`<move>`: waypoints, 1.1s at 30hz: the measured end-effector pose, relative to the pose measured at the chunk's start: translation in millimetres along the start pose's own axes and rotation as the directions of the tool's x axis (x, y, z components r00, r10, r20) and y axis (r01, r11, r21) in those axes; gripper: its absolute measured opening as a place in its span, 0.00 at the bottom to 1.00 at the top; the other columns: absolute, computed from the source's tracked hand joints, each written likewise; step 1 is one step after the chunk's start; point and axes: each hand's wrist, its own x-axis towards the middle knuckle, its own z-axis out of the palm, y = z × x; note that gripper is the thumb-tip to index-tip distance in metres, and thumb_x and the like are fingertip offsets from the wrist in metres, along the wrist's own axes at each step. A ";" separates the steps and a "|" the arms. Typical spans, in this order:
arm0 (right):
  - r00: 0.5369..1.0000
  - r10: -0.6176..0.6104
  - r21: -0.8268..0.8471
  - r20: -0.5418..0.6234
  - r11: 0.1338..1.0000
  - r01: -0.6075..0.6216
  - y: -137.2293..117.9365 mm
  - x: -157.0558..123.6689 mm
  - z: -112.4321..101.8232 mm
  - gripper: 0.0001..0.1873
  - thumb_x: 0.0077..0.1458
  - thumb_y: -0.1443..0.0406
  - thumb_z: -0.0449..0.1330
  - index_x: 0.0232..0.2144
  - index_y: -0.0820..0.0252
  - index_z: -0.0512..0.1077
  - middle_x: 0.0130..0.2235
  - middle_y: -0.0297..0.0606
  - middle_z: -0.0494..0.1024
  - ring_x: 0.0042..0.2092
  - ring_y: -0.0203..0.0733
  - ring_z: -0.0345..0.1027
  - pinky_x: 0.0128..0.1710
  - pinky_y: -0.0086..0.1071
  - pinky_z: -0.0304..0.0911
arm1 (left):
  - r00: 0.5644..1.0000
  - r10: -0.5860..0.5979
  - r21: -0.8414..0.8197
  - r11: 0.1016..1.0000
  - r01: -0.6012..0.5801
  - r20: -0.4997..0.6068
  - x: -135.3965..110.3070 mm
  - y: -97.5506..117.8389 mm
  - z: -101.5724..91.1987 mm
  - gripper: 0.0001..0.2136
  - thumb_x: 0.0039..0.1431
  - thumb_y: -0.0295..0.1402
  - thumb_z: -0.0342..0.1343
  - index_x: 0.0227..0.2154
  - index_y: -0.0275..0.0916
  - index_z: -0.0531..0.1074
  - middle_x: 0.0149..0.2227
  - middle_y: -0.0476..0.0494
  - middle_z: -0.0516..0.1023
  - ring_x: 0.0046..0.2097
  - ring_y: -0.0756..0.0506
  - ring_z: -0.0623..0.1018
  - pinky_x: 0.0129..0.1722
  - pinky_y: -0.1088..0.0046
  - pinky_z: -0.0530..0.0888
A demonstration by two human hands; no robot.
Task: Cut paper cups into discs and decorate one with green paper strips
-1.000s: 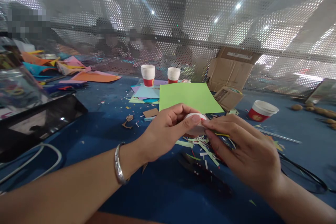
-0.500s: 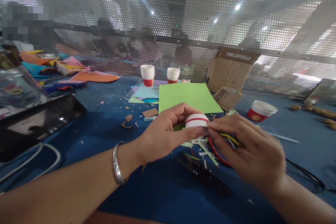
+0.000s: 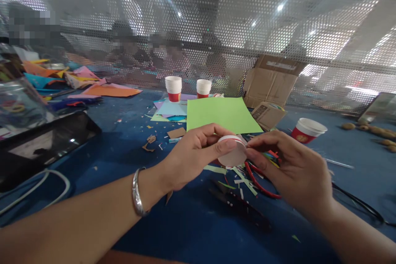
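Note:
Between my hands is a small round paper piece (image 3: 232, 156) with a pale flat face and a white rim with a red stripe; it looks like the bottom part of a paper cup. My left hand (image 3: 198, 152) grips it from the left, the thumb across its upper face and the fingers behind. My right hand (image 3: 293, 169) pinches its right edge between thumb and fingertips. Below lie thin paper scraps (image 3: 244, 179), red-handled scissors or pliers (image 3: 260, 185), partly hidden, and a dark cutting tool (image 3: 239, 206).
A green paper sheet (image 3: 219, 113) lies behind my hands. Two stacks of paper cups, left (image 3: 173, 88) and right (image 3: 203, 88), stand beyond. Another cup (image 3: 308, 130) is at right, near a cardboard box (image 3: 269, 80). A black tray-like object (image 3: 46, 144) is at left.
The round piece has been tilted so its flat face now shows toward me, where its striped side showed before. My right hand has shifted slightly left along its edge.

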 end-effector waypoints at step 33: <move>0.944 0.279 0.291 0.175 0.902 -0.320 4.8 6.3 -1.2 0.13 0.62 0.56 0.63 0.30 0.58 0.77 0.26 0.35 0.80 0.27 0.36 0.74 0.27 0.27 0.67 | 0.958 -0.139 -0.231 0.970 0.080 -0.250 8.2 2.1 -3.9 0.22 0.51 0.26 0.69 0.48 0.36 0.70 0.43 0.42 0.81 0.38 0.50 0.78 0.41 0.73 0.75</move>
